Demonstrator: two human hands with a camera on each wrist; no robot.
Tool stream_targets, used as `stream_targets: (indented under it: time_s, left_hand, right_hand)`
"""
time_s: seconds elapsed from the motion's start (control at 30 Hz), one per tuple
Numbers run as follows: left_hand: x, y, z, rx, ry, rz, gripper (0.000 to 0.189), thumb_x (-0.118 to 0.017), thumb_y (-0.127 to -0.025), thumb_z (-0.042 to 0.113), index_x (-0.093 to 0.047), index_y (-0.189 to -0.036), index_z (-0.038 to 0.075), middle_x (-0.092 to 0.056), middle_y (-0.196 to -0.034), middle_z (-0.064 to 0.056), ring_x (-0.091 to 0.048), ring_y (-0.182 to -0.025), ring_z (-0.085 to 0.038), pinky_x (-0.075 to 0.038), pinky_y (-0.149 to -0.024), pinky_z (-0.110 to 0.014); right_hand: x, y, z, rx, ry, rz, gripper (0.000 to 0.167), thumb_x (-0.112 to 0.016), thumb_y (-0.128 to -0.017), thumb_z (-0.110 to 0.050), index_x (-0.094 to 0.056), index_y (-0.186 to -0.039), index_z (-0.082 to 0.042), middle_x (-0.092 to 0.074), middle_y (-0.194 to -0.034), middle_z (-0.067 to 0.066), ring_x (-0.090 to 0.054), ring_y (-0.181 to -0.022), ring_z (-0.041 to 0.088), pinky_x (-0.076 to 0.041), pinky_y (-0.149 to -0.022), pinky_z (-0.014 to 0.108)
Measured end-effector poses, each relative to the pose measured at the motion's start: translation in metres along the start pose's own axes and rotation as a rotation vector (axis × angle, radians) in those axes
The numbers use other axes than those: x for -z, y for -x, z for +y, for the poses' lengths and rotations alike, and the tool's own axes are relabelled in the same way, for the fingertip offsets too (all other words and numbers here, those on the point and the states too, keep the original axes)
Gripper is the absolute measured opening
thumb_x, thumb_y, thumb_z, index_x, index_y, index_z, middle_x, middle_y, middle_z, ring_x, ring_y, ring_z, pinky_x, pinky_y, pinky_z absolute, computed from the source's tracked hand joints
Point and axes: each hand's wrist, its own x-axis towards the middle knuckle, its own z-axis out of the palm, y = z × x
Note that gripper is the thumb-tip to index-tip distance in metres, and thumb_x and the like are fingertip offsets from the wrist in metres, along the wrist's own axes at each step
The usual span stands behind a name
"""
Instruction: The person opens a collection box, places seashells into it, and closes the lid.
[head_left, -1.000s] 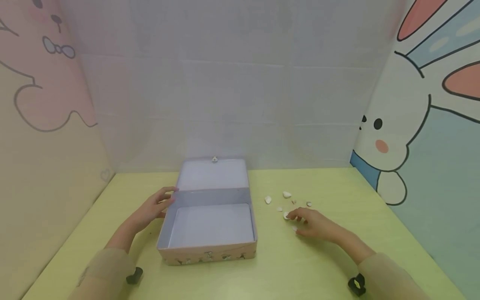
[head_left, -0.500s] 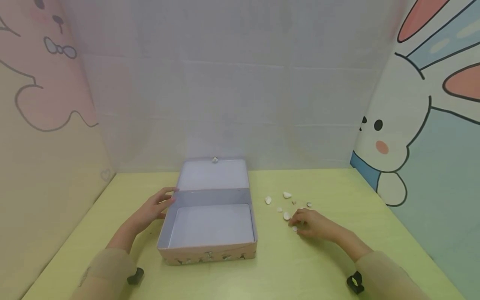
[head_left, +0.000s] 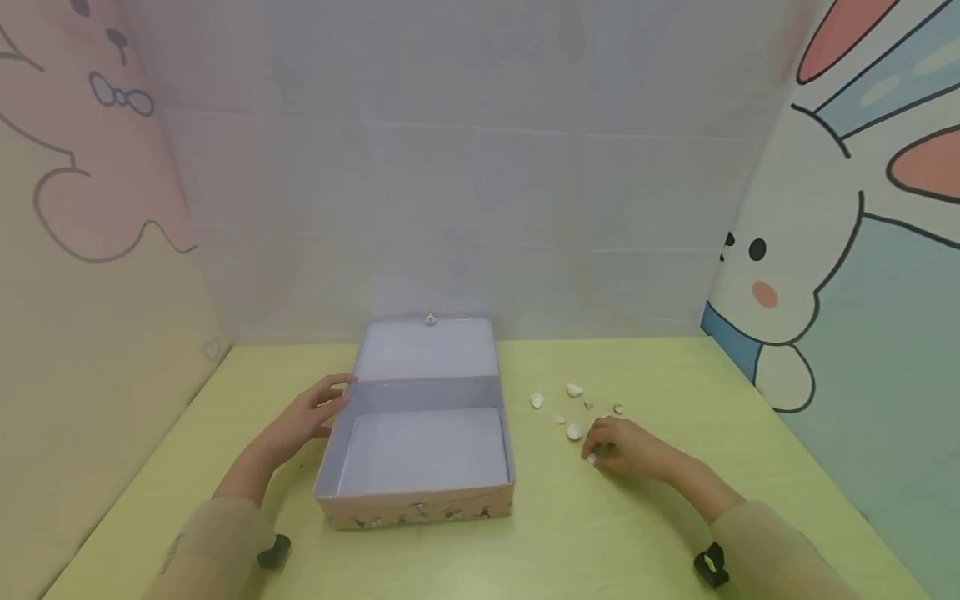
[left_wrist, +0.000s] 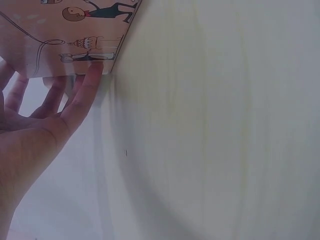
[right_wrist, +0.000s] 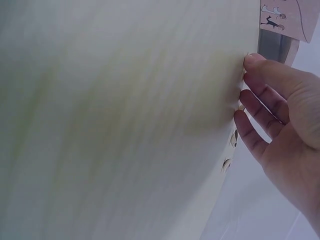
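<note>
An open pinkish tin box (head_left: 422, 510) with a pale lining and its lid tipped back stands on the table. My left hand (head_left: 298, 421) touches the box's left side, fingers lightly bent; in the left wrist view the fingertips lie against its printed wall (left_wrist: 85, 30). To the right of the box, my right hand (head_left: 626, 448) is down at the tabletop. Its thumb and fingertips pinch a small white shell (head_left: 592, 458), mostly covered by the fingers. Just beyond it lies a round white shell (head_left: 573, 432).
Several more small pieces lie behind the right hand, among them a white shell (head_left: 537, 401), a larger one (head_left: 574, 390) and a darker-rimmed one (head_left: 618, 408). The yellow-green table (head_left: 562, 542) meets a pale back wall (head_left: 465, 183) and cartoon-printed side walls.
My right hand has drawn slightly right, off the round white shell, and its fingertips have closed around the smaller shell nearer me. My left hand and the box have stayed put.
</note>
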Motion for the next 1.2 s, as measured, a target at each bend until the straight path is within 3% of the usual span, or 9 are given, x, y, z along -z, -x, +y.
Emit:
stream_targets:
  time_s: [0.5,0.73,1.03,1.2]
  left_hand:
    - [-0.001,0.0,0.0,-0.018,0.008,0.002,0.052,-0.047,-0.098,0.039,-0.031,-0.144,0.017,-0.031,-0.145,-0.025,-0.038,-0.129,-0.044,-0.048,-0.091,-0.053]
    - [-0.001,-0.001,0.001,0.0,0.017,0.009,0.052,-0.048,-0.097,0.041,-0.033,-0.143,0.02,-0.033,-0.145,-0.022,-0.038,-0.13,-0.042,-0.047,-0.093,-0.052]
    - [-0.001,0.001,0.001,0.002,0.028,-0.001,0.052,-0.048,-0.098,0.04,-0.032,-0.143,0.019,-0.032,-0.145,-0.022,-0.038,-0.13,-0.041,-0.047,-0.093,-0.052]
    - [-0.002,0.002,0.0,-0.007,0.041,-0.003,0.052,-0.048,-0.098,0.039,-0.032,-0.143,0.017,-0.032,-0.145,-0.023,-0.039,-0.129,-0.042,-0.047,-0.093,-0.053]
  right_hand:
    - [0.002,-0.002,-0.007,-0.02,-0.021,-0.004,0.016,-0.071,-0.08,0.0,-0.063,-0.079,-0.015,-0.06,-0.079,-0.007,-0.053,-0.074,0.004,-0.048,-0.066,0.021]
    - [0.007,-0.005,-0.015,-0.055,-0.056,-0.055,0.017,-0.07,-0.08,0.0,-0.062,-0.078,-0.015,-0.059,-0.077,-0.009,-0.053,-0.073,0.004,-0.049,-0.065,0.021]
    - [0.019,-0.016,-0.03,-0.047,-0.109,-0.044,0.016,-0.068,-0.084,-0.004,-0.058,-0.081,-0.016,-0.055,-0.078,-0.011,-0.054,-0.074,0.005,-0.052,-0.067,0.03]
    - [0.025,-0.025,-0.041,-0.016,-0.063,-0.006,0.015,-0.069,-0.084,-0.005,-0.058,-0.081,-0.016,-0.056,-0.078,-0.011,-0.055,-0.074,0.006,-0.053,-0.068,0.032]
